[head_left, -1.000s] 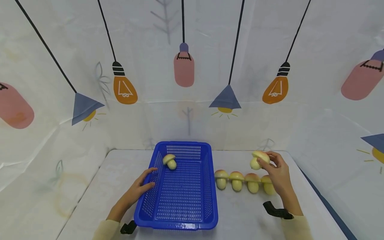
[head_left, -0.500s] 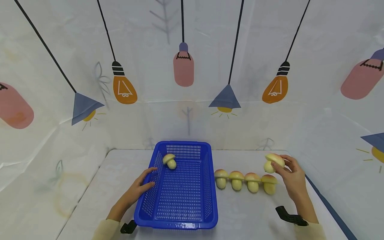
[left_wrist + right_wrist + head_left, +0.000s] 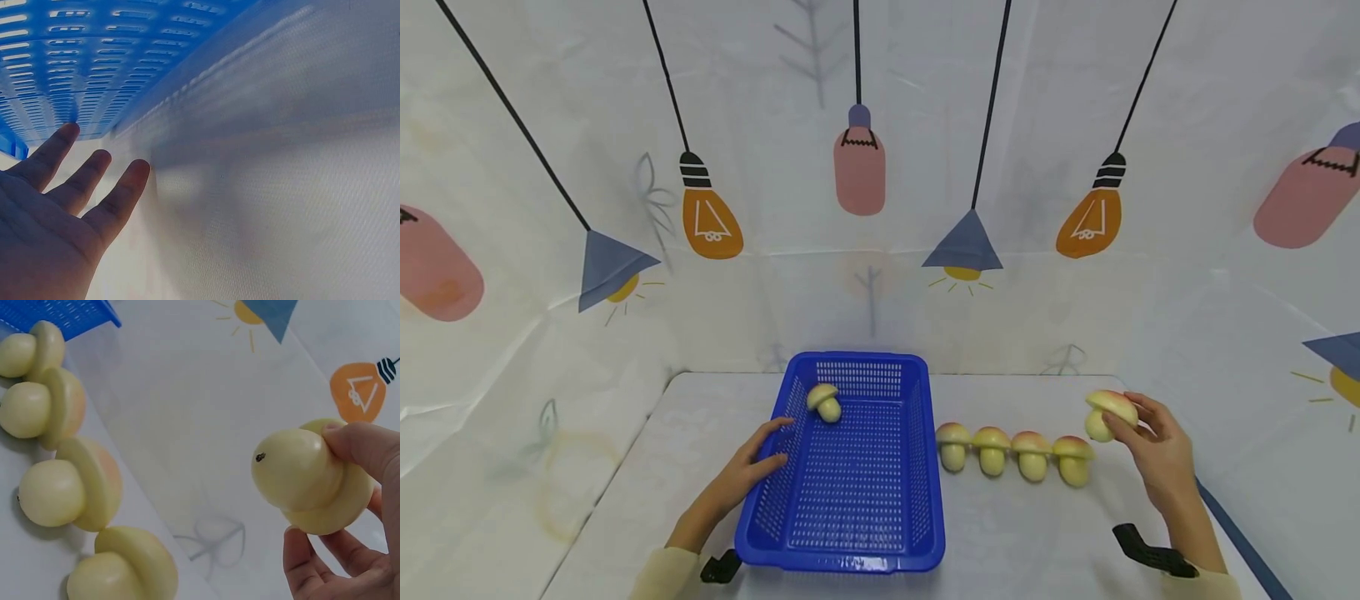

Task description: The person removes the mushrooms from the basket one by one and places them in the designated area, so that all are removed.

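Note:
My right hand (image 3: 1163, 454) pinches a toy mushroom (image 3: 1111, 407) by its cap between thumb and fingers, raised over the table's right side. Up close in the right wrist view, the mushroom's pale round stem (image 3: 294, 469) has a dark spot on its end. On the left, my left hand (image 3: 748, 475) rests with spread, fairly straight fingers at the side of a blue plastic basket (image 3: 842, 563). Inside the basket, near its far left corner, lies another mushroom (image 3: 825, 403). The left wrist view shows fingers (image 3: 119, 197) beside the slotted basket wall (image 3: 87, 59).
Several more mushrooms (image 3: 992, 452) stand in a row, caps pointing away, from the basket's right wall towards the right hand. Everything sits on a white table (image 3: 1007, 542). Behind it hangs a white sheet (image 3: 775, 300) printed with lamps.
My right hand has moved right and slightly nearer with the held mushroom, uncovering the rightmost mushroom of the row. The left hand and basket have stayed put.

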Demonstrator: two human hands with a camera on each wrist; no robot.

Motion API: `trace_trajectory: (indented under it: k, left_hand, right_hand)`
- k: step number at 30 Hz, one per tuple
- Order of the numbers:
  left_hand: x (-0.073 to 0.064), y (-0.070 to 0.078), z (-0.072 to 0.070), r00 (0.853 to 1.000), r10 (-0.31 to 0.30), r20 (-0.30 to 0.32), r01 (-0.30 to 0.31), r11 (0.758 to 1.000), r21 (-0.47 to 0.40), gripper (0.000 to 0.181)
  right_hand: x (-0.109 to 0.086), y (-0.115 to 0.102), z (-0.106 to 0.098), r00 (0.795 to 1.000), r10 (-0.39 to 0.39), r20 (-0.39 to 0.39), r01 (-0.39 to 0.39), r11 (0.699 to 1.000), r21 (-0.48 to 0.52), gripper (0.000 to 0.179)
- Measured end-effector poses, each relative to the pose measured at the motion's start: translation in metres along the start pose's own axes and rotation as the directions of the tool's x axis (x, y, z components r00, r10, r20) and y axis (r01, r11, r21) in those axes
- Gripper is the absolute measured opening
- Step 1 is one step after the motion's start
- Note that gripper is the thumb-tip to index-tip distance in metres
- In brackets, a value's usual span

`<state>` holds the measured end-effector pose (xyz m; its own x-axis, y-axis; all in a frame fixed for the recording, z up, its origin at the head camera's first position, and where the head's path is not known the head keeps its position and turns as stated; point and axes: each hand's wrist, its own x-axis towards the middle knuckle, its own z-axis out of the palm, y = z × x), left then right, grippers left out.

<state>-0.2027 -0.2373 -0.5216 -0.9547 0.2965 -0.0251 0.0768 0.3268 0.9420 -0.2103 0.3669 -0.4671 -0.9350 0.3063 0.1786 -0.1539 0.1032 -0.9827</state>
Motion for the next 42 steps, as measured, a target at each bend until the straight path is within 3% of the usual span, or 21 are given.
trace_trajectory:
  k: [8,13,19,33,42]
  left_hand:
    - [0.000,-0.001,-0.005,0.999,0.018,-0.051,-0.010,0.988,0.155,0.057]
    - [-0.002,-0.001,-0.007,0.997,0.015,-0.081,0.003,0.975,0.223,0.057]
    - [-0.003,-0.003,-0.009,0.990,0.084,-0.109,-0.052,0.960,0.275,0.051]
    - [-0.006,-0.007,-0.013,0.983,0.127,-0.132,-0.087,0.956,0.279,0.049]
    - [-0.007,-0.006,-0.010,0.996,0.024,-0.091,-0.007,0.983,0.183,0.054]
  right_hand:
    - [-0.002,-0.001,-0.008,1.000,-0.027,0.006,0.027,0.999,0.022,0.045]
    - [-0.003,0.003,-0.012,1.000,-0.014,0.007,0.015,1.000,-0.028,0.045]
    - [-0.005,0.008,-0.020,1.000,0.020,-0.019,-0.022,0.993,-0.115,0.049]
    - [-0.005,0.018,-0.037,0.999,0.032,-0.005,-0.032,0.996,-0.084,0.045]
    - [-0.006,0.024,-0.048,0.999,0.039,-0.006,-0.039,0.963,-0.268,0.045]
